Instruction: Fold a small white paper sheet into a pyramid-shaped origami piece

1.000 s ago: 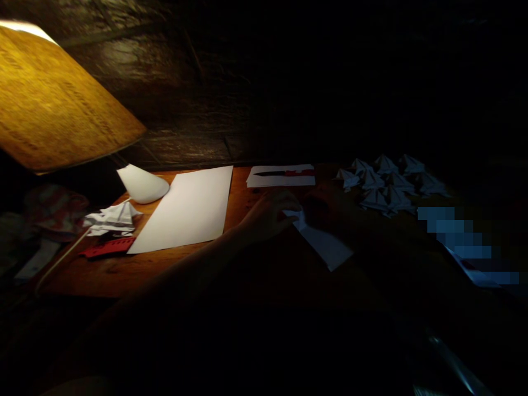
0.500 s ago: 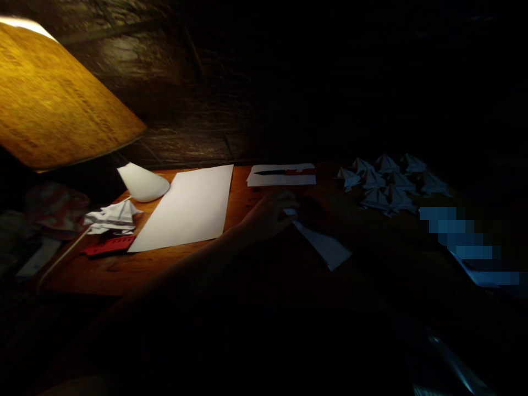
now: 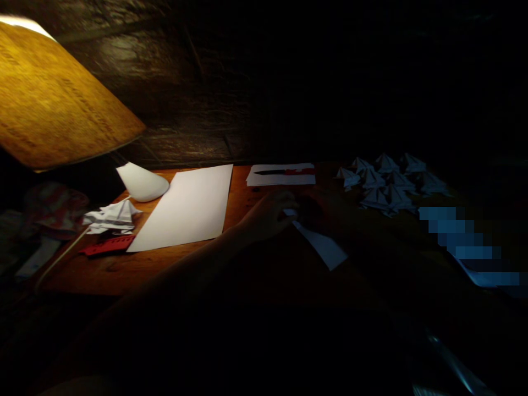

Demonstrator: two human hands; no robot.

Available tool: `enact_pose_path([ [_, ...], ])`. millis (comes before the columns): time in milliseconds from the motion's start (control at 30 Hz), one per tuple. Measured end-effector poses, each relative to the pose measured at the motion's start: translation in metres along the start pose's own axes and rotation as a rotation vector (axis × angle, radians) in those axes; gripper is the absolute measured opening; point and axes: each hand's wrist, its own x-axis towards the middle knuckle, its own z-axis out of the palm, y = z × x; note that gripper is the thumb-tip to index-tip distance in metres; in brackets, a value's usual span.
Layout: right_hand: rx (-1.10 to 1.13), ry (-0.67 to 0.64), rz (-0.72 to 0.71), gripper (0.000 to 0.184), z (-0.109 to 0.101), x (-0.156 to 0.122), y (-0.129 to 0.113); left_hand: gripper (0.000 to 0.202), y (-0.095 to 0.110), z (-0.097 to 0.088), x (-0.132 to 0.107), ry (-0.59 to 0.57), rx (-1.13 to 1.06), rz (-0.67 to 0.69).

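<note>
My left hand (image 3: 274, 213) is closed on the upper end of a narrow folded strip of paper (image 3: 324, 245), its fingers curled round the tip. The strip slants down to the right over the dark wooden table and widens toward its lower end. My right hand (image 3: 319, 208) is beside the left at the same upper end, deep in shadow; how its fingers sit is hidden. Behind the hands a knife (image 3: 270, 172) with a black blade and red handle lies on a small stack of white paper (image 3: 280, 181).
Left of my forearm lies a large white sheet (image 3: 185, 209). Near it are a white lamp base (image 3: 142, 184), crumpled folded paper (image 3: 113, 217) and a red tool (image 3: 108, 246). A yellow lampshade (image 3: 61, 99) hangs upper left. Several folded paper figures (image 3: 388, 187) stand at right.
The lower end of the paper strip has shifted slightly left, and my right hand and forearm have moved a little. My left hand stays nearly where it was.
</note>
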Motion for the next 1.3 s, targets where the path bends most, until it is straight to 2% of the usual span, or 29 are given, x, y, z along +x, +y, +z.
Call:
enact_pose_path([
  [500,0.034,-0.02,0.009,0.048,0.003,0.0,0.002,0.023,0.0,-0.001,0.0,-0.003,0.038,0.015],
  [600,0.031,-0.021,0.024,0.05,0.004,-0.001,0.003,0.026,-0.006,-0.008,0.0,0.002,0.063,0.028],
  [733,0.047,-0.04,0.0,0.054,0.001,-0.001,0.002,0.012,-0.016,-0.025,-0.001,0.069,0.189,0.029],
  [867,-0.024,-0.08,0.029,0.054,-0.001,-0.001,0.0,0.019,-0.017,-0.037,-0.002,0.143,0.245,0.024],
  [1033,-0.033,-0.09,0.035,0.049,0.001,-0.001,0.001,0.02,-0.011,-0.03,-0.002,0.072,0.235,0.06],
  [1300,-0.065,-0.129,0.051,0.046,-0.002,0.0,-0.001,0.022,-0.013,-0.024,-0.003,0.004,0.162,-0.021],
])
